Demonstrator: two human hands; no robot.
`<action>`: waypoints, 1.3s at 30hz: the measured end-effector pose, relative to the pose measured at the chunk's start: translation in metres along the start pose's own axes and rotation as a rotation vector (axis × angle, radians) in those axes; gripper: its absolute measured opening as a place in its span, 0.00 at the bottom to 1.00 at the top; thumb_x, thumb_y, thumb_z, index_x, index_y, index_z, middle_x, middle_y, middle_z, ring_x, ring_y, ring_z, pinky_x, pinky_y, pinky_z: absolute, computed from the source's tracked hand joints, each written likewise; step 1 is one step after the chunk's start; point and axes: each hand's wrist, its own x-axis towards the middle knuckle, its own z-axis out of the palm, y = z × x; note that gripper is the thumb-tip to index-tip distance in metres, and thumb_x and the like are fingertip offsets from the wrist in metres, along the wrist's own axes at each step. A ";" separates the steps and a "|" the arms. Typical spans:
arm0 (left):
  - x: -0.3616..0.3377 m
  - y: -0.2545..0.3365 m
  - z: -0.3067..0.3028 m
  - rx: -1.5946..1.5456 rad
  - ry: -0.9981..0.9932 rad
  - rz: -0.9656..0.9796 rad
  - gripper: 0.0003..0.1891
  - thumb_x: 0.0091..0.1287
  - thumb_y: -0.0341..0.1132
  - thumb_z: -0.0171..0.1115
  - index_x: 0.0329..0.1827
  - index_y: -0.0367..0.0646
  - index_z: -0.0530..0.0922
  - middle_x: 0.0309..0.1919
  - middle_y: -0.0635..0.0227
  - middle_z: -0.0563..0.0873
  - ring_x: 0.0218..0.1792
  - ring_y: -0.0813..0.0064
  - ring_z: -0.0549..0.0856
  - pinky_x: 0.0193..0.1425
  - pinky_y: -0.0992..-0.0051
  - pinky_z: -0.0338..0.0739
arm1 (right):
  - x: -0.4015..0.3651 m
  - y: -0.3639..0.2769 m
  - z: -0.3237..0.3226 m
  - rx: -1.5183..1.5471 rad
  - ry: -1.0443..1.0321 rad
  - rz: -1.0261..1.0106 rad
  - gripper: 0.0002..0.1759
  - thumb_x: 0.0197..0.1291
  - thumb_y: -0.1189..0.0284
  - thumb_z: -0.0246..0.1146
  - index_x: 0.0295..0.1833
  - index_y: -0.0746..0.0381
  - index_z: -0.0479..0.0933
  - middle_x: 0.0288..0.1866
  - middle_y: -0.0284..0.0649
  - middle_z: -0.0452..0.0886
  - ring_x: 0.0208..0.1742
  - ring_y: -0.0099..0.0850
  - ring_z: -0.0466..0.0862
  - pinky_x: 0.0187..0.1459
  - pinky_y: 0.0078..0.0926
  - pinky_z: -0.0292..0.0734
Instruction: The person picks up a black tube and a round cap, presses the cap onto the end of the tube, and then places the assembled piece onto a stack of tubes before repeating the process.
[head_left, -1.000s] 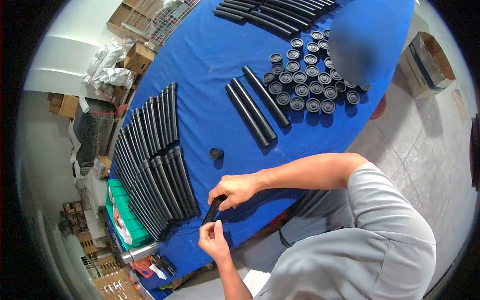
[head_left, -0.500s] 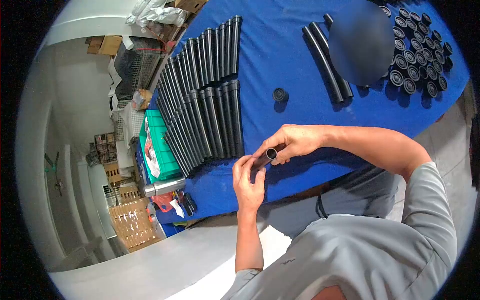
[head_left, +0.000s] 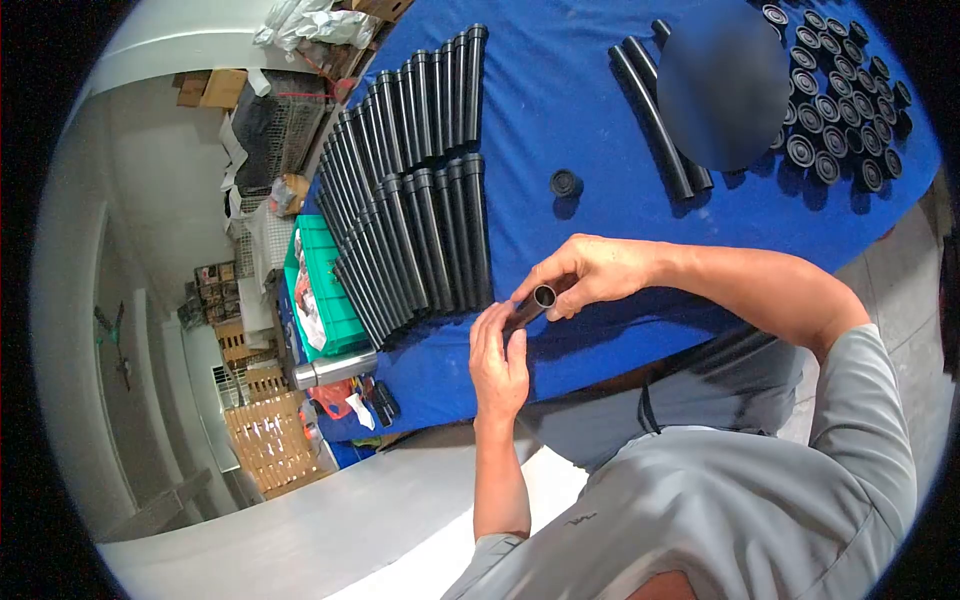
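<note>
A short stretch of black tube (head_left: 524,315) shows between my hands, its open end facing up toward the camera. My left hand (head_left: 498,368) closes on its left side, fingers along the tube and thumb near the front. From the right, my right hand (head_left: 597,278) grips the tube close to the open rim. My fingers hide the rest of it. Beyond my hands, a single black cap (head_left: 564,183) rests on the blue cloth (head_left: 545,110). Left of my hands lie two rows of black capped tubes (head_left: 440,235), side by side.
Bare black tubes (head_left: 650,120) lie at the back, partly behind a blurred round patch (head_left: 724,85). Many black caps (head_left: 826,110) stand grouped at the right. A green bin (head_left: 335,290), a silver cylinder (head_left: 335,370) and small items sit by the left edge.
The view has shifted slightly. My hands keep their hold on the tube, with my right hand's fingers a little differently bent around it. The laid-out tubes and caps stay as they were.
</note>
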 end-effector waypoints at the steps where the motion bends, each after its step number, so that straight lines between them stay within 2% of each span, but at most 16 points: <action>1: 0.000 -0.001 0.000 0.062 0.015 0.067 0.16 0.75 0.30 0.64 0.63 0.34 0.80 0.59 0.51 0.85 0.61 0.58 0.84 0.68 0.64 0.77 | 0.000 -0.001 0.000 -0.029 0.013 -0.005 0.27 0.66 0.75 0.71 0.71 0.59 0.80 0.36 0.35 0.87 0.38 0.21 0.84 0.44 0.27 0.81; 4: -0.011 0.011 0.009 0.058 0.248 -0.017 0.15 0.75 0.29 0.63 0.62 0.33 0.81 0.57 0.51 0.85 0.58 0.58 0.85 0.66 0.64 0.78 | -0.001 -0.004 -0.001 -0.082 0.046 -0.001 0.24 0.66 0.73 0.72 0.68 0.60 0.82 0.35 0.34 0.87 0.36 0.21 0.84 0.42 0.27 0.80; 6: -0.032 0.017 0.020 -0.201 0.266 -0.111 0.14 0.75 0.29 0.65 0.60 0.35 0.82 0.48 0.59 0.85 0.45 0.67 0.84 0.53 0.67 0.81 | -0.001 -0.004 -0.002 -0.070 0.067 0.023 0.23 0.66 0.72 0.73 0.65 0.60 0.83 0.34 0.34 0.87 0.36 0.21 0.84 0.41 0.26 0.79; 10: -0.034 0.031 0.050 -2.015 -0.188 -0.728 0.26 0.76 0.49 0.67 0.67 0.39 0.78 0.38 0.69 0.81 0.37 0.74 0.77 0.41 0.73 0.72 | -0.001 -0.001 0.000 -0.130 0.105 0.018 0.24 0.63 0.68 0.76 0.63 0.61 0.83 0.29 0.33 0.83 0.32 0.21 0.83 0.38 0.27 0.78; 11: -0.034 0.024 0.062 -2.152 -0.127 -0.748 0.31 0.76 0.54 0.65 0.71 0.39 0.75 0.34 0.72 0.77 0.35 0.75 0.75 0.39 0.73 0.69 | -0.002 -0.003 -0.002 -0.224 0.102 0.009 0.25 0.62 0.66 0.77 0.63 0.61 0.83 0.27 0.34 0.82 0.30 0.22 0.82 0.37 0.27 0.78; 12: -0.029 0.019 0.066 -2.179 -0.081 -0.738 0.30 0.75 0.53 0.66 0.70 0.40 0.76 0.34 0.72 0.77 0.35 0.75 0.75 0.39 0.73 0.69 | -0.002 -0.006 -0.003 -0.317 0.101 0.001 0.26 0.61 0.65 0.78 0.63 0.61 0.83 0.25 0.34 0.80 0.29 0.22 0.82 0.36 0.26 0.78; 15: -0.011 -0.001 0.073 -2.348 -0.048 -0.663 0.26 0.73 0.48 0.70 0.69 0.46 0.78 0.35 0.73 0.76 0.33 0.73 0.74 0.40 0.71 0.73 | -0.003 -0.013 -0.007 -0.399 0.041 0.027 0.35 0.56 0.62 0.80 0.67 0.61 0.79 0.36 0.39 0.82 0.38 0.30 0.84 0.43 0.31 0.78; 18: -0.011 -0.006 0.073 -2.028 0.235 -0.535 0.23 0.71 0.44 0.73 0.67 0.52 0.80 0.41 0.70 0.84 0.40 0.70 0.82 0.46 0.68 0.78 | -0.006 -0.009 -0.018 -1.001 0.263 -0.345 0.43 0.52 0.61 0.80 0.73 0.59 0.74 0.57 0.47 0.80 0.57 0.41 0.82 0.56 0.44 0.76; 19: -0.017 -0.022 0.069 -1.980 0.212 -0.522 0.21 0.70 0.42 0.73 0.65 0.55 0.82 0.53 0.64 0.89 0.53 0.63 0.88 0.56 0.61 0.82 | -0.005 -0.009 -0.021 -1.085 0.342 -0.361 0.45 0.48 0.58 0.80 0.73 0.58 0.73 0.70 0.51 0.72 0.70 0.51 0.73 0.68 0.54 0.68; 20: -0.019 -0.036 0.069 -1.941 0.159 -0.463 0.20 0.70 0.41 0.73 0.64 0.55 0.82 0.63 0.61 0.87 0.62 0.58 0.87 0.64 0.54 0.83 | -0.003 -0.010 -0.023 -1.251 0.465 -0.386 0.44 0.49 0.59 0.79 0.73 0.58 0.74 0.73 0.54 0.72 0.74 0.53 0.72 0.74 0.58 0.65; 22: -0.015 -0.033 0.070 -1.865 0.192 -0.419 0.19 0.70 0.39 0.73 0.62 0.52 0.82 0.68 0.56 0.83 0.69 0.50 0.81 0.75 0.47 0.78 | -0.003 -0.003 -0.026 -1.364 0.627 -0.307 0.40 0.53 0.61 0.76 0.73 0.58 0.74 0.77 0.55 0.69 0.78 0.54 0.69 0.78 0.60 0.60; 24: -0.013 -0.038 0.072 -1.880 0.140 -0.376 0.16 0.70 0.31 0.72 0.59 0.48 0.80 0.74 0.52 0.76 0.73 0.47 0.78 0.75 0.48 0.79 | 0.000 0.019 -0.033 -1.485 0.676 -0.199 0.33 0.59 0.64 0.70 0.71 0.59 0.77 0.79 0.56 0.68 0.80 0.55 0.67 0.79 0.61 0.60; 25: -0.013 -0.037 0.073 -1.841 0.133 -0.378 0.18 0.69 0.29 0.72 0.60 0.48 0.80 0.72 0.50 0.78 0.72 0.47 0.79 0.75 0.48 0.79 | -0.002 0.027 -0.037 -1.550 0.663 -0.144 0.29 0.62 0.64 0.65 0.68 0.60 0.79 0.77 0.57 0.69 0.78 0.56 0.69 0.78 0.62 0.60; 29: -0.013 -0.030 0.075 -1.775 0.194 -0.388 0.28 0.63 0.23 0.76 0.65 0.49 0.77 0.63 0.50 0.86 0.66 0.49 0.85 0.72 0.49 0.82 | -0.005 0.024 -0.038 -1.623 0.647 -0.150 0.25 0.63 0.67 0.62 0.66 0.61 0.80 0.70 0.56 0.77 0.62 0.44 0.82 0.60 0.41 0.76; 32: -0.015 -0.028 0.075 -1.817 0.230 -0.416 0.29 0.63 0.21 0.76 0.67 0.48 0.77 0.61 0.49 0.88 0.65 0.50 0.86 0.73 0.49 0.82 | -0.006 0.021 -0.037 -1.598 0.611 -0.072 0.24 0.64 0.68 0.62 0.65 0.61 0.80 0.70 0.55 0.77 0.61 0.42 0.83 0.59 0.40 0.76; 39: -0.024 -0.053 0.088 -1.961 0.256 -0.276 0.21 0.73 0.31 0.69 0.68 0.45 0.78 0.67 0.48 0.84 0.68 0.50 0.83 0.72 0.48 0.83 | -0.006 0.014 -0.042 -1.467 0.679 -0.085 0.13 0.62 0.70 0.62 0.51 0.60 0.80 0.49 0.47 0.79 0.49 0.43 0.83 0.51 0.41 0.78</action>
